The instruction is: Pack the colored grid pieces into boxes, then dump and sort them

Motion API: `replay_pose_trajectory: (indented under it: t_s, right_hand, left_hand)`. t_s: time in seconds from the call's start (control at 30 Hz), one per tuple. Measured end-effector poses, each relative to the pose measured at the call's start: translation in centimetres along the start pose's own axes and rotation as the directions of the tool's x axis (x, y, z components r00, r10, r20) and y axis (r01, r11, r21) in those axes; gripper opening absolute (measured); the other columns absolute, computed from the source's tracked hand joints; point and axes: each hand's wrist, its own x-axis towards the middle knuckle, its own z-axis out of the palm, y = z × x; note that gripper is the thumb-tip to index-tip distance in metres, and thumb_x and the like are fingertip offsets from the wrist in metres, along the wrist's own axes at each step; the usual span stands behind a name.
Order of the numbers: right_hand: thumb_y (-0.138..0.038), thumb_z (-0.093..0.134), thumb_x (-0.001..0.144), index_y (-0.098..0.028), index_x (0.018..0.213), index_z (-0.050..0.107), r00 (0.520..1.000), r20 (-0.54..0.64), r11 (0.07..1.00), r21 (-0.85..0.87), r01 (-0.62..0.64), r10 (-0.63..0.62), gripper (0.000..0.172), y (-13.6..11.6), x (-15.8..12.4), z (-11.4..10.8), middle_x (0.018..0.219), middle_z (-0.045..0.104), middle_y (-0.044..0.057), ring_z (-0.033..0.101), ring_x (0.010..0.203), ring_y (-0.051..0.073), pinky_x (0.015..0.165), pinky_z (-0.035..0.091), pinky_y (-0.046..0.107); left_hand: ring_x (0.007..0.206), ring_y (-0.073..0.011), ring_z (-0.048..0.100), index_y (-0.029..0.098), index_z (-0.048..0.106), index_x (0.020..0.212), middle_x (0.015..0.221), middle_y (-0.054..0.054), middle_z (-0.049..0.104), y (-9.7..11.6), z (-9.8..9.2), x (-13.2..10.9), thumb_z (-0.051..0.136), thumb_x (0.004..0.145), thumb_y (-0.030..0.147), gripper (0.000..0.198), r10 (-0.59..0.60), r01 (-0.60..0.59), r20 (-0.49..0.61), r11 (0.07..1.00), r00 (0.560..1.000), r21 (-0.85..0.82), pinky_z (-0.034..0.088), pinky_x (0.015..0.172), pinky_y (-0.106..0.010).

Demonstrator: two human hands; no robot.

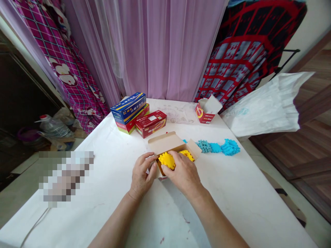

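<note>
An open cardboard box (165, 138) lies on the table in front of me, its lid flap raised at the back. My left hand (142, 172) grips the box's left end, fingers bent and thumb near the front corner. With my right hand (184, 172) I hold a cluster of yellow interlocking plastic blocks (167, 160) between thumb and fingers, at the left part of the box opening. More yellow blocks (187, 154) sit in the box's right part. Behind and to the right lies a row of joined blue plastic blocks (216, 147), partly hidden by the box flap.
A blue box (129, 107) rests on a red and green box (129, 126), with a dark red box (151, 123) beside them. An open red and white box (205, 113) stands at the back right, near a white bag (263, 106). A blurred-out object (67, 179) lies left.
</note>
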Motion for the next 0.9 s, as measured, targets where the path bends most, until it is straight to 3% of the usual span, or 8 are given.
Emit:
replay_pose_trajectory:
  t_s: [0.27, 0.43, 0.57, 0.63, 0.73, 0.9]
  right_hand:
    - [-0.044, 0.063, 0.082, -0.020, 0.109, 0.060, 0.999, 0.042, 0.999, 0.023, 0.026, -0.027, 0.036, -0.2, -0.2, 0.0, 0.100, 0.067, 0.009, 0.061, 0.095, 0.024, 0.082, 0.044, 0.033]
    - [-0.029, 0.051, 0.091, -0.020, 0.103, 0.064, 0.997, 0.060, 0.998, 0.035, 0.052, -0.054, 0.020, 0.5, -0.1, -0.7, 0.100, 0.068, 0.007, 0.061, 0.098, 0.021, 0.084, 0.043, 0.030]
    - [-0.018, 0.051, 0.087, -0.022, 0.110, 0.066, 0.986, 0.105, 0.990, 0.051, 0.128, -0.133, 0.028, 1.7, 0.5, -1.9, 0.109, 0.068, 0.007, 0.060, 0.102, 0.020, 0.090, 0.043, 0.031]
    - [-0.017, 0.057, 0.082, -0.023, 0.115, 0.065, 0.947, 0.180, 0.964, 0.088, 0.253, -0.265, 0.035, 2.3, 1.3, -2.6, 0.116, 0.066, 0.007, 0.058, 0.107, 0.021, 0.093, 0.043, 0.033]
    - [-0.015, 0.062, 0.076, -0.022, 0.115, 0.066, 0.840, 0.283, 0.886, 0.130, 0.445, -0.463, 0.040, 2.9, 2.7, -3.5, 0.121, 0.065, 0.006, 0.056, 0.111, 0.023, 0.096, 0.042, 0.036]
    - [-0.018, 0.068, 0.073, -0.022, 0.106, 0.069, 0.719, 0.392, 0.807, 0.124, 0.577, -0.574, 0.033, 2.7, 4.6, -4.1, 0.105, 0.070, 0.005, 0.059, 0.102, 0.022, 0.087, 0.045, 0.034]
  left_hand:
    - [0.107, -0.0181, 0.061, 0.024, 0.063, 0.109, 0.114, -0.007, 0.064, 0.0, 0.1, 0.0, 0.051, 0.091, 0.021, 0.022, -0.002, 0.002, 0.008, 1.000, 1.000, -0.004, 0.050, 0.095, -0.036]
    - [0.108, -0.0185, 0.061, 0.023, 0.064, 0.106, 0.114, -0.007, 0.064, 0.1, 0.1, 0.0, 0.050, 0.091, 0.022, 0.020, -0.009, 0.009, 0.008, 1.000, 1.000, -0.007, 0.050, 0.094, -0.036]
    - [0.107, -0.0190, 0.062, 0.022, 0.063, 0.106, 0.113, -0.008, 0.065, 0.2, 0.1, 0.1, 0.049, 0.092, 0.022, 0.021, -0.018, 0.018, 0.013, 1.000, 1.000, -0.005, 0.051, 0.094, -0.038]
    - [0.107, -0.0188, 0.061, 0.022, 0.063, 0.106, 0.113, -0.008, 0.065, 0.2, 0.1, 0.1, 0.049, 0.092, 0.022, 0.021, -0.014, 0.015, 0.016, 1.000, 1.000, -0.012, 0.051, 0.094, -0.037]
    - [0.107, -0.0189, 0.062, 0.022, 0.063, 0.108, 0.113, -0.008, 0.065, 0.2, 0.1, 0.1, 0.049, 0.091, 0.022, 0.021, -0.010, 0.010, 0.019, 1.000, 1.000, -0.018, 0.051, 0.094, -0.038]
    - [0.106, -0.0186, 0.062, 0.022, 0.063, 0.107, 0.113, -0.008, 0.065, 0.2, 0.0, 0.1, 0.050, 0.091, 0.021, 0.021, -0.004, 0.005, 0.021, 1.000, 1.000, -0.028, 0.051, 0.094, -0.037]
